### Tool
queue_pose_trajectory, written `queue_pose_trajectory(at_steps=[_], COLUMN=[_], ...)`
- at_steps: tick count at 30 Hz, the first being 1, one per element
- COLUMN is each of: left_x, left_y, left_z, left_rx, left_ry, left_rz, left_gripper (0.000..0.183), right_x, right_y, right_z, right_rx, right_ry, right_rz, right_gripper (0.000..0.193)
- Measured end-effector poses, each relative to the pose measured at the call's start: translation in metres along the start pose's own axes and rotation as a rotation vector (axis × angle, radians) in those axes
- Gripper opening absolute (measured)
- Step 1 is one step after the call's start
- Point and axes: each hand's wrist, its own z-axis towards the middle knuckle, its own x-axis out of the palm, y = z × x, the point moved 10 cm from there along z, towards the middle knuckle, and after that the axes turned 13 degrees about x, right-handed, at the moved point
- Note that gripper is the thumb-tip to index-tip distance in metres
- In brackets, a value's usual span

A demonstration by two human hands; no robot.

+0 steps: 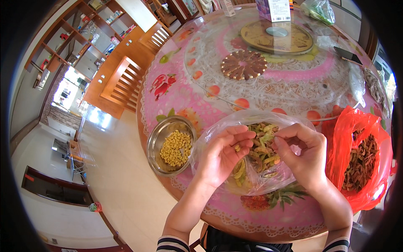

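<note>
My left hand (222, 153) is cupped over a clear plastic bag (210, 134) and holds a few yellow shelled beans in its palm. My right hand (303, 151) pinches a green pod above the same bag, its fingertips close to the left hand's. The bag holds green pods and empty shells (262, 147). To the left stands a round metal bowl (156, 143) with a heap of yellow shelled beans (176, 148).
A red plastic bag (342, 138) of brownish pods lies at the right. The round table (168, 96) has a floral pink cover, a glass turntable (294, 80), a round brown trivet (244, 64), a dark phone (347, 54) and a box (273, 9). Wooden chairs (121, 86) stand at left.
</note>
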Motion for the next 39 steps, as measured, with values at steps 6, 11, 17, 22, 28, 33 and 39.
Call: queue_pose_trajectory(at_steps=[6, 11, 17, 22, 28, 33, 39], left_x=[-0.005, -0.012, -0.012, 0.0, 0.024, 0.042, 0.041], left_y=[-0.008, -0.011, -0.021, -0.022, -0.01, 0.02, 0.039], left_z=[-0.001, 0.001, 0.003, 0.002, -0.006, -0.022, -0.023], left_rx=[0.046, 0.077, 0.104, 0.132, 0.081, -0.107, -0.111], left_ry=[-0.058, -0.101, -0.139, -0.086, 0.135, 0.353, 0.363], left_rz=[0.055, 0.091, 0.176, 0.225, 0.354, 0.623, 0.886], left_gripper=[0.032, 0.027, 0.037, 0.048, 0.032, 0.027, 0.06], right_x=[0.006, 0.024, 0.025, 0.018, -0.011, -0.032, -0.031], right_y=[0.018, 0.008, -0.006, -0.025, -0.018, -0.003, 0.01], right_z=[-0.002, -0.005, -0.01, -0.029, -0.046, -0.062, -0.076], right_rx=[-0.209, -0.274, -0.351, -0.18, -0.123, -0.17, -0.344], right_ry=[-0.011, 0.138, 0.232, 0.351, 0.31, 0.147, 0.118], right_rz=[-0.305, -0.727, -1.149, -1.4, -1.516, -1.577, -1.35], right_gripper=[0.013, 0.02, 0.024, 0.049, 0.057, 0.059, 0.043])
